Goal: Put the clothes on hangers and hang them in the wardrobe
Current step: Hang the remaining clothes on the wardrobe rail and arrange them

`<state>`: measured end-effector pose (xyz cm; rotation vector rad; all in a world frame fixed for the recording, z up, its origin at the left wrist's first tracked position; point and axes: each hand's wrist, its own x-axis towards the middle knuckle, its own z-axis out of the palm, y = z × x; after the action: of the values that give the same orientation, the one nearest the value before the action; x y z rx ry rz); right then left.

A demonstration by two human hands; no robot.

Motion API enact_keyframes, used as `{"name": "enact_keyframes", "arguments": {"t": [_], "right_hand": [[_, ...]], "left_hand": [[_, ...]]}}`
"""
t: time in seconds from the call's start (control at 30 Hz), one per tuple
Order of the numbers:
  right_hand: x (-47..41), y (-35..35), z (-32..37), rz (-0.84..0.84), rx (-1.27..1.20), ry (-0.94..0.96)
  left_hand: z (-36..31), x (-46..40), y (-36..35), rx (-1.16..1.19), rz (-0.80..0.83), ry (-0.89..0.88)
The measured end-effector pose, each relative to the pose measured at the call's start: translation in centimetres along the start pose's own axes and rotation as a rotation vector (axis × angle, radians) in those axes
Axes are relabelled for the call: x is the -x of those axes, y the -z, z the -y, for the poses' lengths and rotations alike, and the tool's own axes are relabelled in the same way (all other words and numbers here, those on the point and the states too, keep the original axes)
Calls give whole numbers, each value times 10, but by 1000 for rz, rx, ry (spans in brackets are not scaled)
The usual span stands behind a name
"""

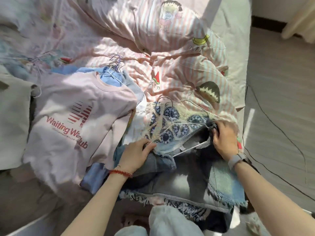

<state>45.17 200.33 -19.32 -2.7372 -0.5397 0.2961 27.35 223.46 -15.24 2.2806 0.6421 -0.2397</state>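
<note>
bed [196, 53] bears the clothes | denim [196, 176] lies at near edge, patterned top [172, 120] beside it | hanger [189, 148] half inside denim | right hand [225, 138] curled, pinching denim's dark edge | left hand [136, 154] fingers bent, gripping fabric | advice: spread opening, seat both hanger shoulders evenly

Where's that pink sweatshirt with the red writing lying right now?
The pink sweatshirt lies flat on the bed, left of centre in the head view, left of the left hand and the denim pile.

Sunlit bed [237, 31], perhaps wooden floor [281, 82] (right)
</note>
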Motion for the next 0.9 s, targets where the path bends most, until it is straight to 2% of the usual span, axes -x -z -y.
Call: {"name": "enact_keyframes", "arguments": {"t": [0.1,0.23,0.5,0.63,0.83,0.9], "right_hand": [[23,-8,49,-35,17,115],[69,-21,125,22,36,375],[196,-57,294,318,17,1009],[265,-92,370,459,-23,1185],[372,-135,467,720,-31,1482],[407,-139,496,754,-28,1575]], "left_hand": [[31,46,24,92,-78,123],[88,120,67,64,-304,243],[211,334,93,-16,-848,629],[252,430,88,-8,-1108,813],[292,570,62,66,-1383,1102],[292,606,56,106,-1479,1176]]}}
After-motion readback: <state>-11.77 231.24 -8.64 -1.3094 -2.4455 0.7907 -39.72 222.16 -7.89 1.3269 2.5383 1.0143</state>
